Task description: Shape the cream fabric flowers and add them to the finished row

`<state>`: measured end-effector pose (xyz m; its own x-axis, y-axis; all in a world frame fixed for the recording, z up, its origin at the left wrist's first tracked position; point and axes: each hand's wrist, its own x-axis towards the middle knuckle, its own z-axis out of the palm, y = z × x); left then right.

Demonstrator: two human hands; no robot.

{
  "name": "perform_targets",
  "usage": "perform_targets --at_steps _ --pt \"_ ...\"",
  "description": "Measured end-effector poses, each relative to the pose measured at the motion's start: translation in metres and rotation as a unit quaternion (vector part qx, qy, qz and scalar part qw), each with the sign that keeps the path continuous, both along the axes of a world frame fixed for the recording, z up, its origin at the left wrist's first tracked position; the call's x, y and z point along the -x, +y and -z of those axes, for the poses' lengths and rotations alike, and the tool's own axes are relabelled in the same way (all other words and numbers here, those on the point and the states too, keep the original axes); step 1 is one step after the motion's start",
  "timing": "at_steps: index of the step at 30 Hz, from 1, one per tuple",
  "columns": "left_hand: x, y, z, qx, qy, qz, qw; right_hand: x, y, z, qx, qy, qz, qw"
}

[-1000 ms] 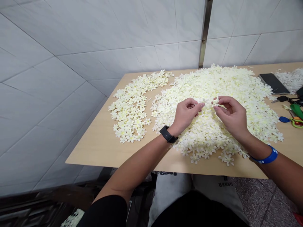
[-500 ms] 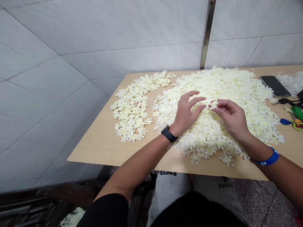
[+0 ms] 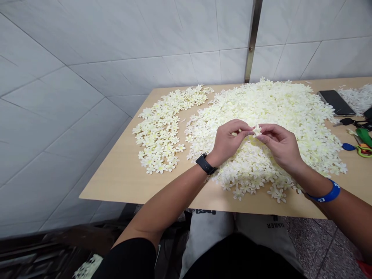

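Above a broad heap of pale cream artificial flowers (image 3: 270, 104), my two hands meet at one small artificial flower (image 3: 257, 130). My right hand (image 3: 280, 145) pinches it between thumb and fingertips. My left hand (image 3: 231, 139), with a black watch (image 3: 205, 163) on its wrist, is closed in a pinch at the flower's left side. The fingertips hide part of the flower, and any small piece in the left pinch cannot be made out. A looser, curved group of similar flowers (image 3: 159, 139) lies to the left.
The tan tabletop (image 3: 116, 174) meets a tiled wall (image 3: 145, 35). At the right are a black phone (image 3: 335, 102), a heap of small white pieces (image 3: 357, 99), keys (image 3: 347, 121) and green-handled scissors (image 3: 363, 150). More flowers (image 3: 88, 267) show low at the left.
My left hand was pinched near the flower, then spread its fingers apart, and is now closed again against the flower. My right hand keeps its pinch and has shifted slightly left.
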<state>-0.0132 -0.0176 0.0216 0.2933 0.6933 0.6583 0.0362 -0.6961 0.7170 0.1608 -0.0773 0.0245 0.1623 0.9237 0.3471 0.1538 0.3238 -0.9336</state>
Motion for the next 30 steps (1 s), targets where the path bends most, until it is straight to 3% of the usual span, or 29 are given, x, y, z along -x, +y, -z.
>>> perform_targets --at_steps 7,17,30 --pt "0.0015 -0.0001 -0.0018 -0.012 0.016 -0.004 1.000 0.0005 -0.0014 -0.0016 0.003 -0.001 -0.002 1.000" --pt "0.0025 -0.0012 -0.0014 -0.108 0.042 -0.028 0.993 0.0003 -0.0002 0.0024 -0.016 -0.004 -0.012 1.000" --pt "0.0036 0.0016 -0.0011 -0.133 0.037 -0.023 0.990 -0.0005 0.0008 0.0015 -0.008 0.010 -0.022 1.000"
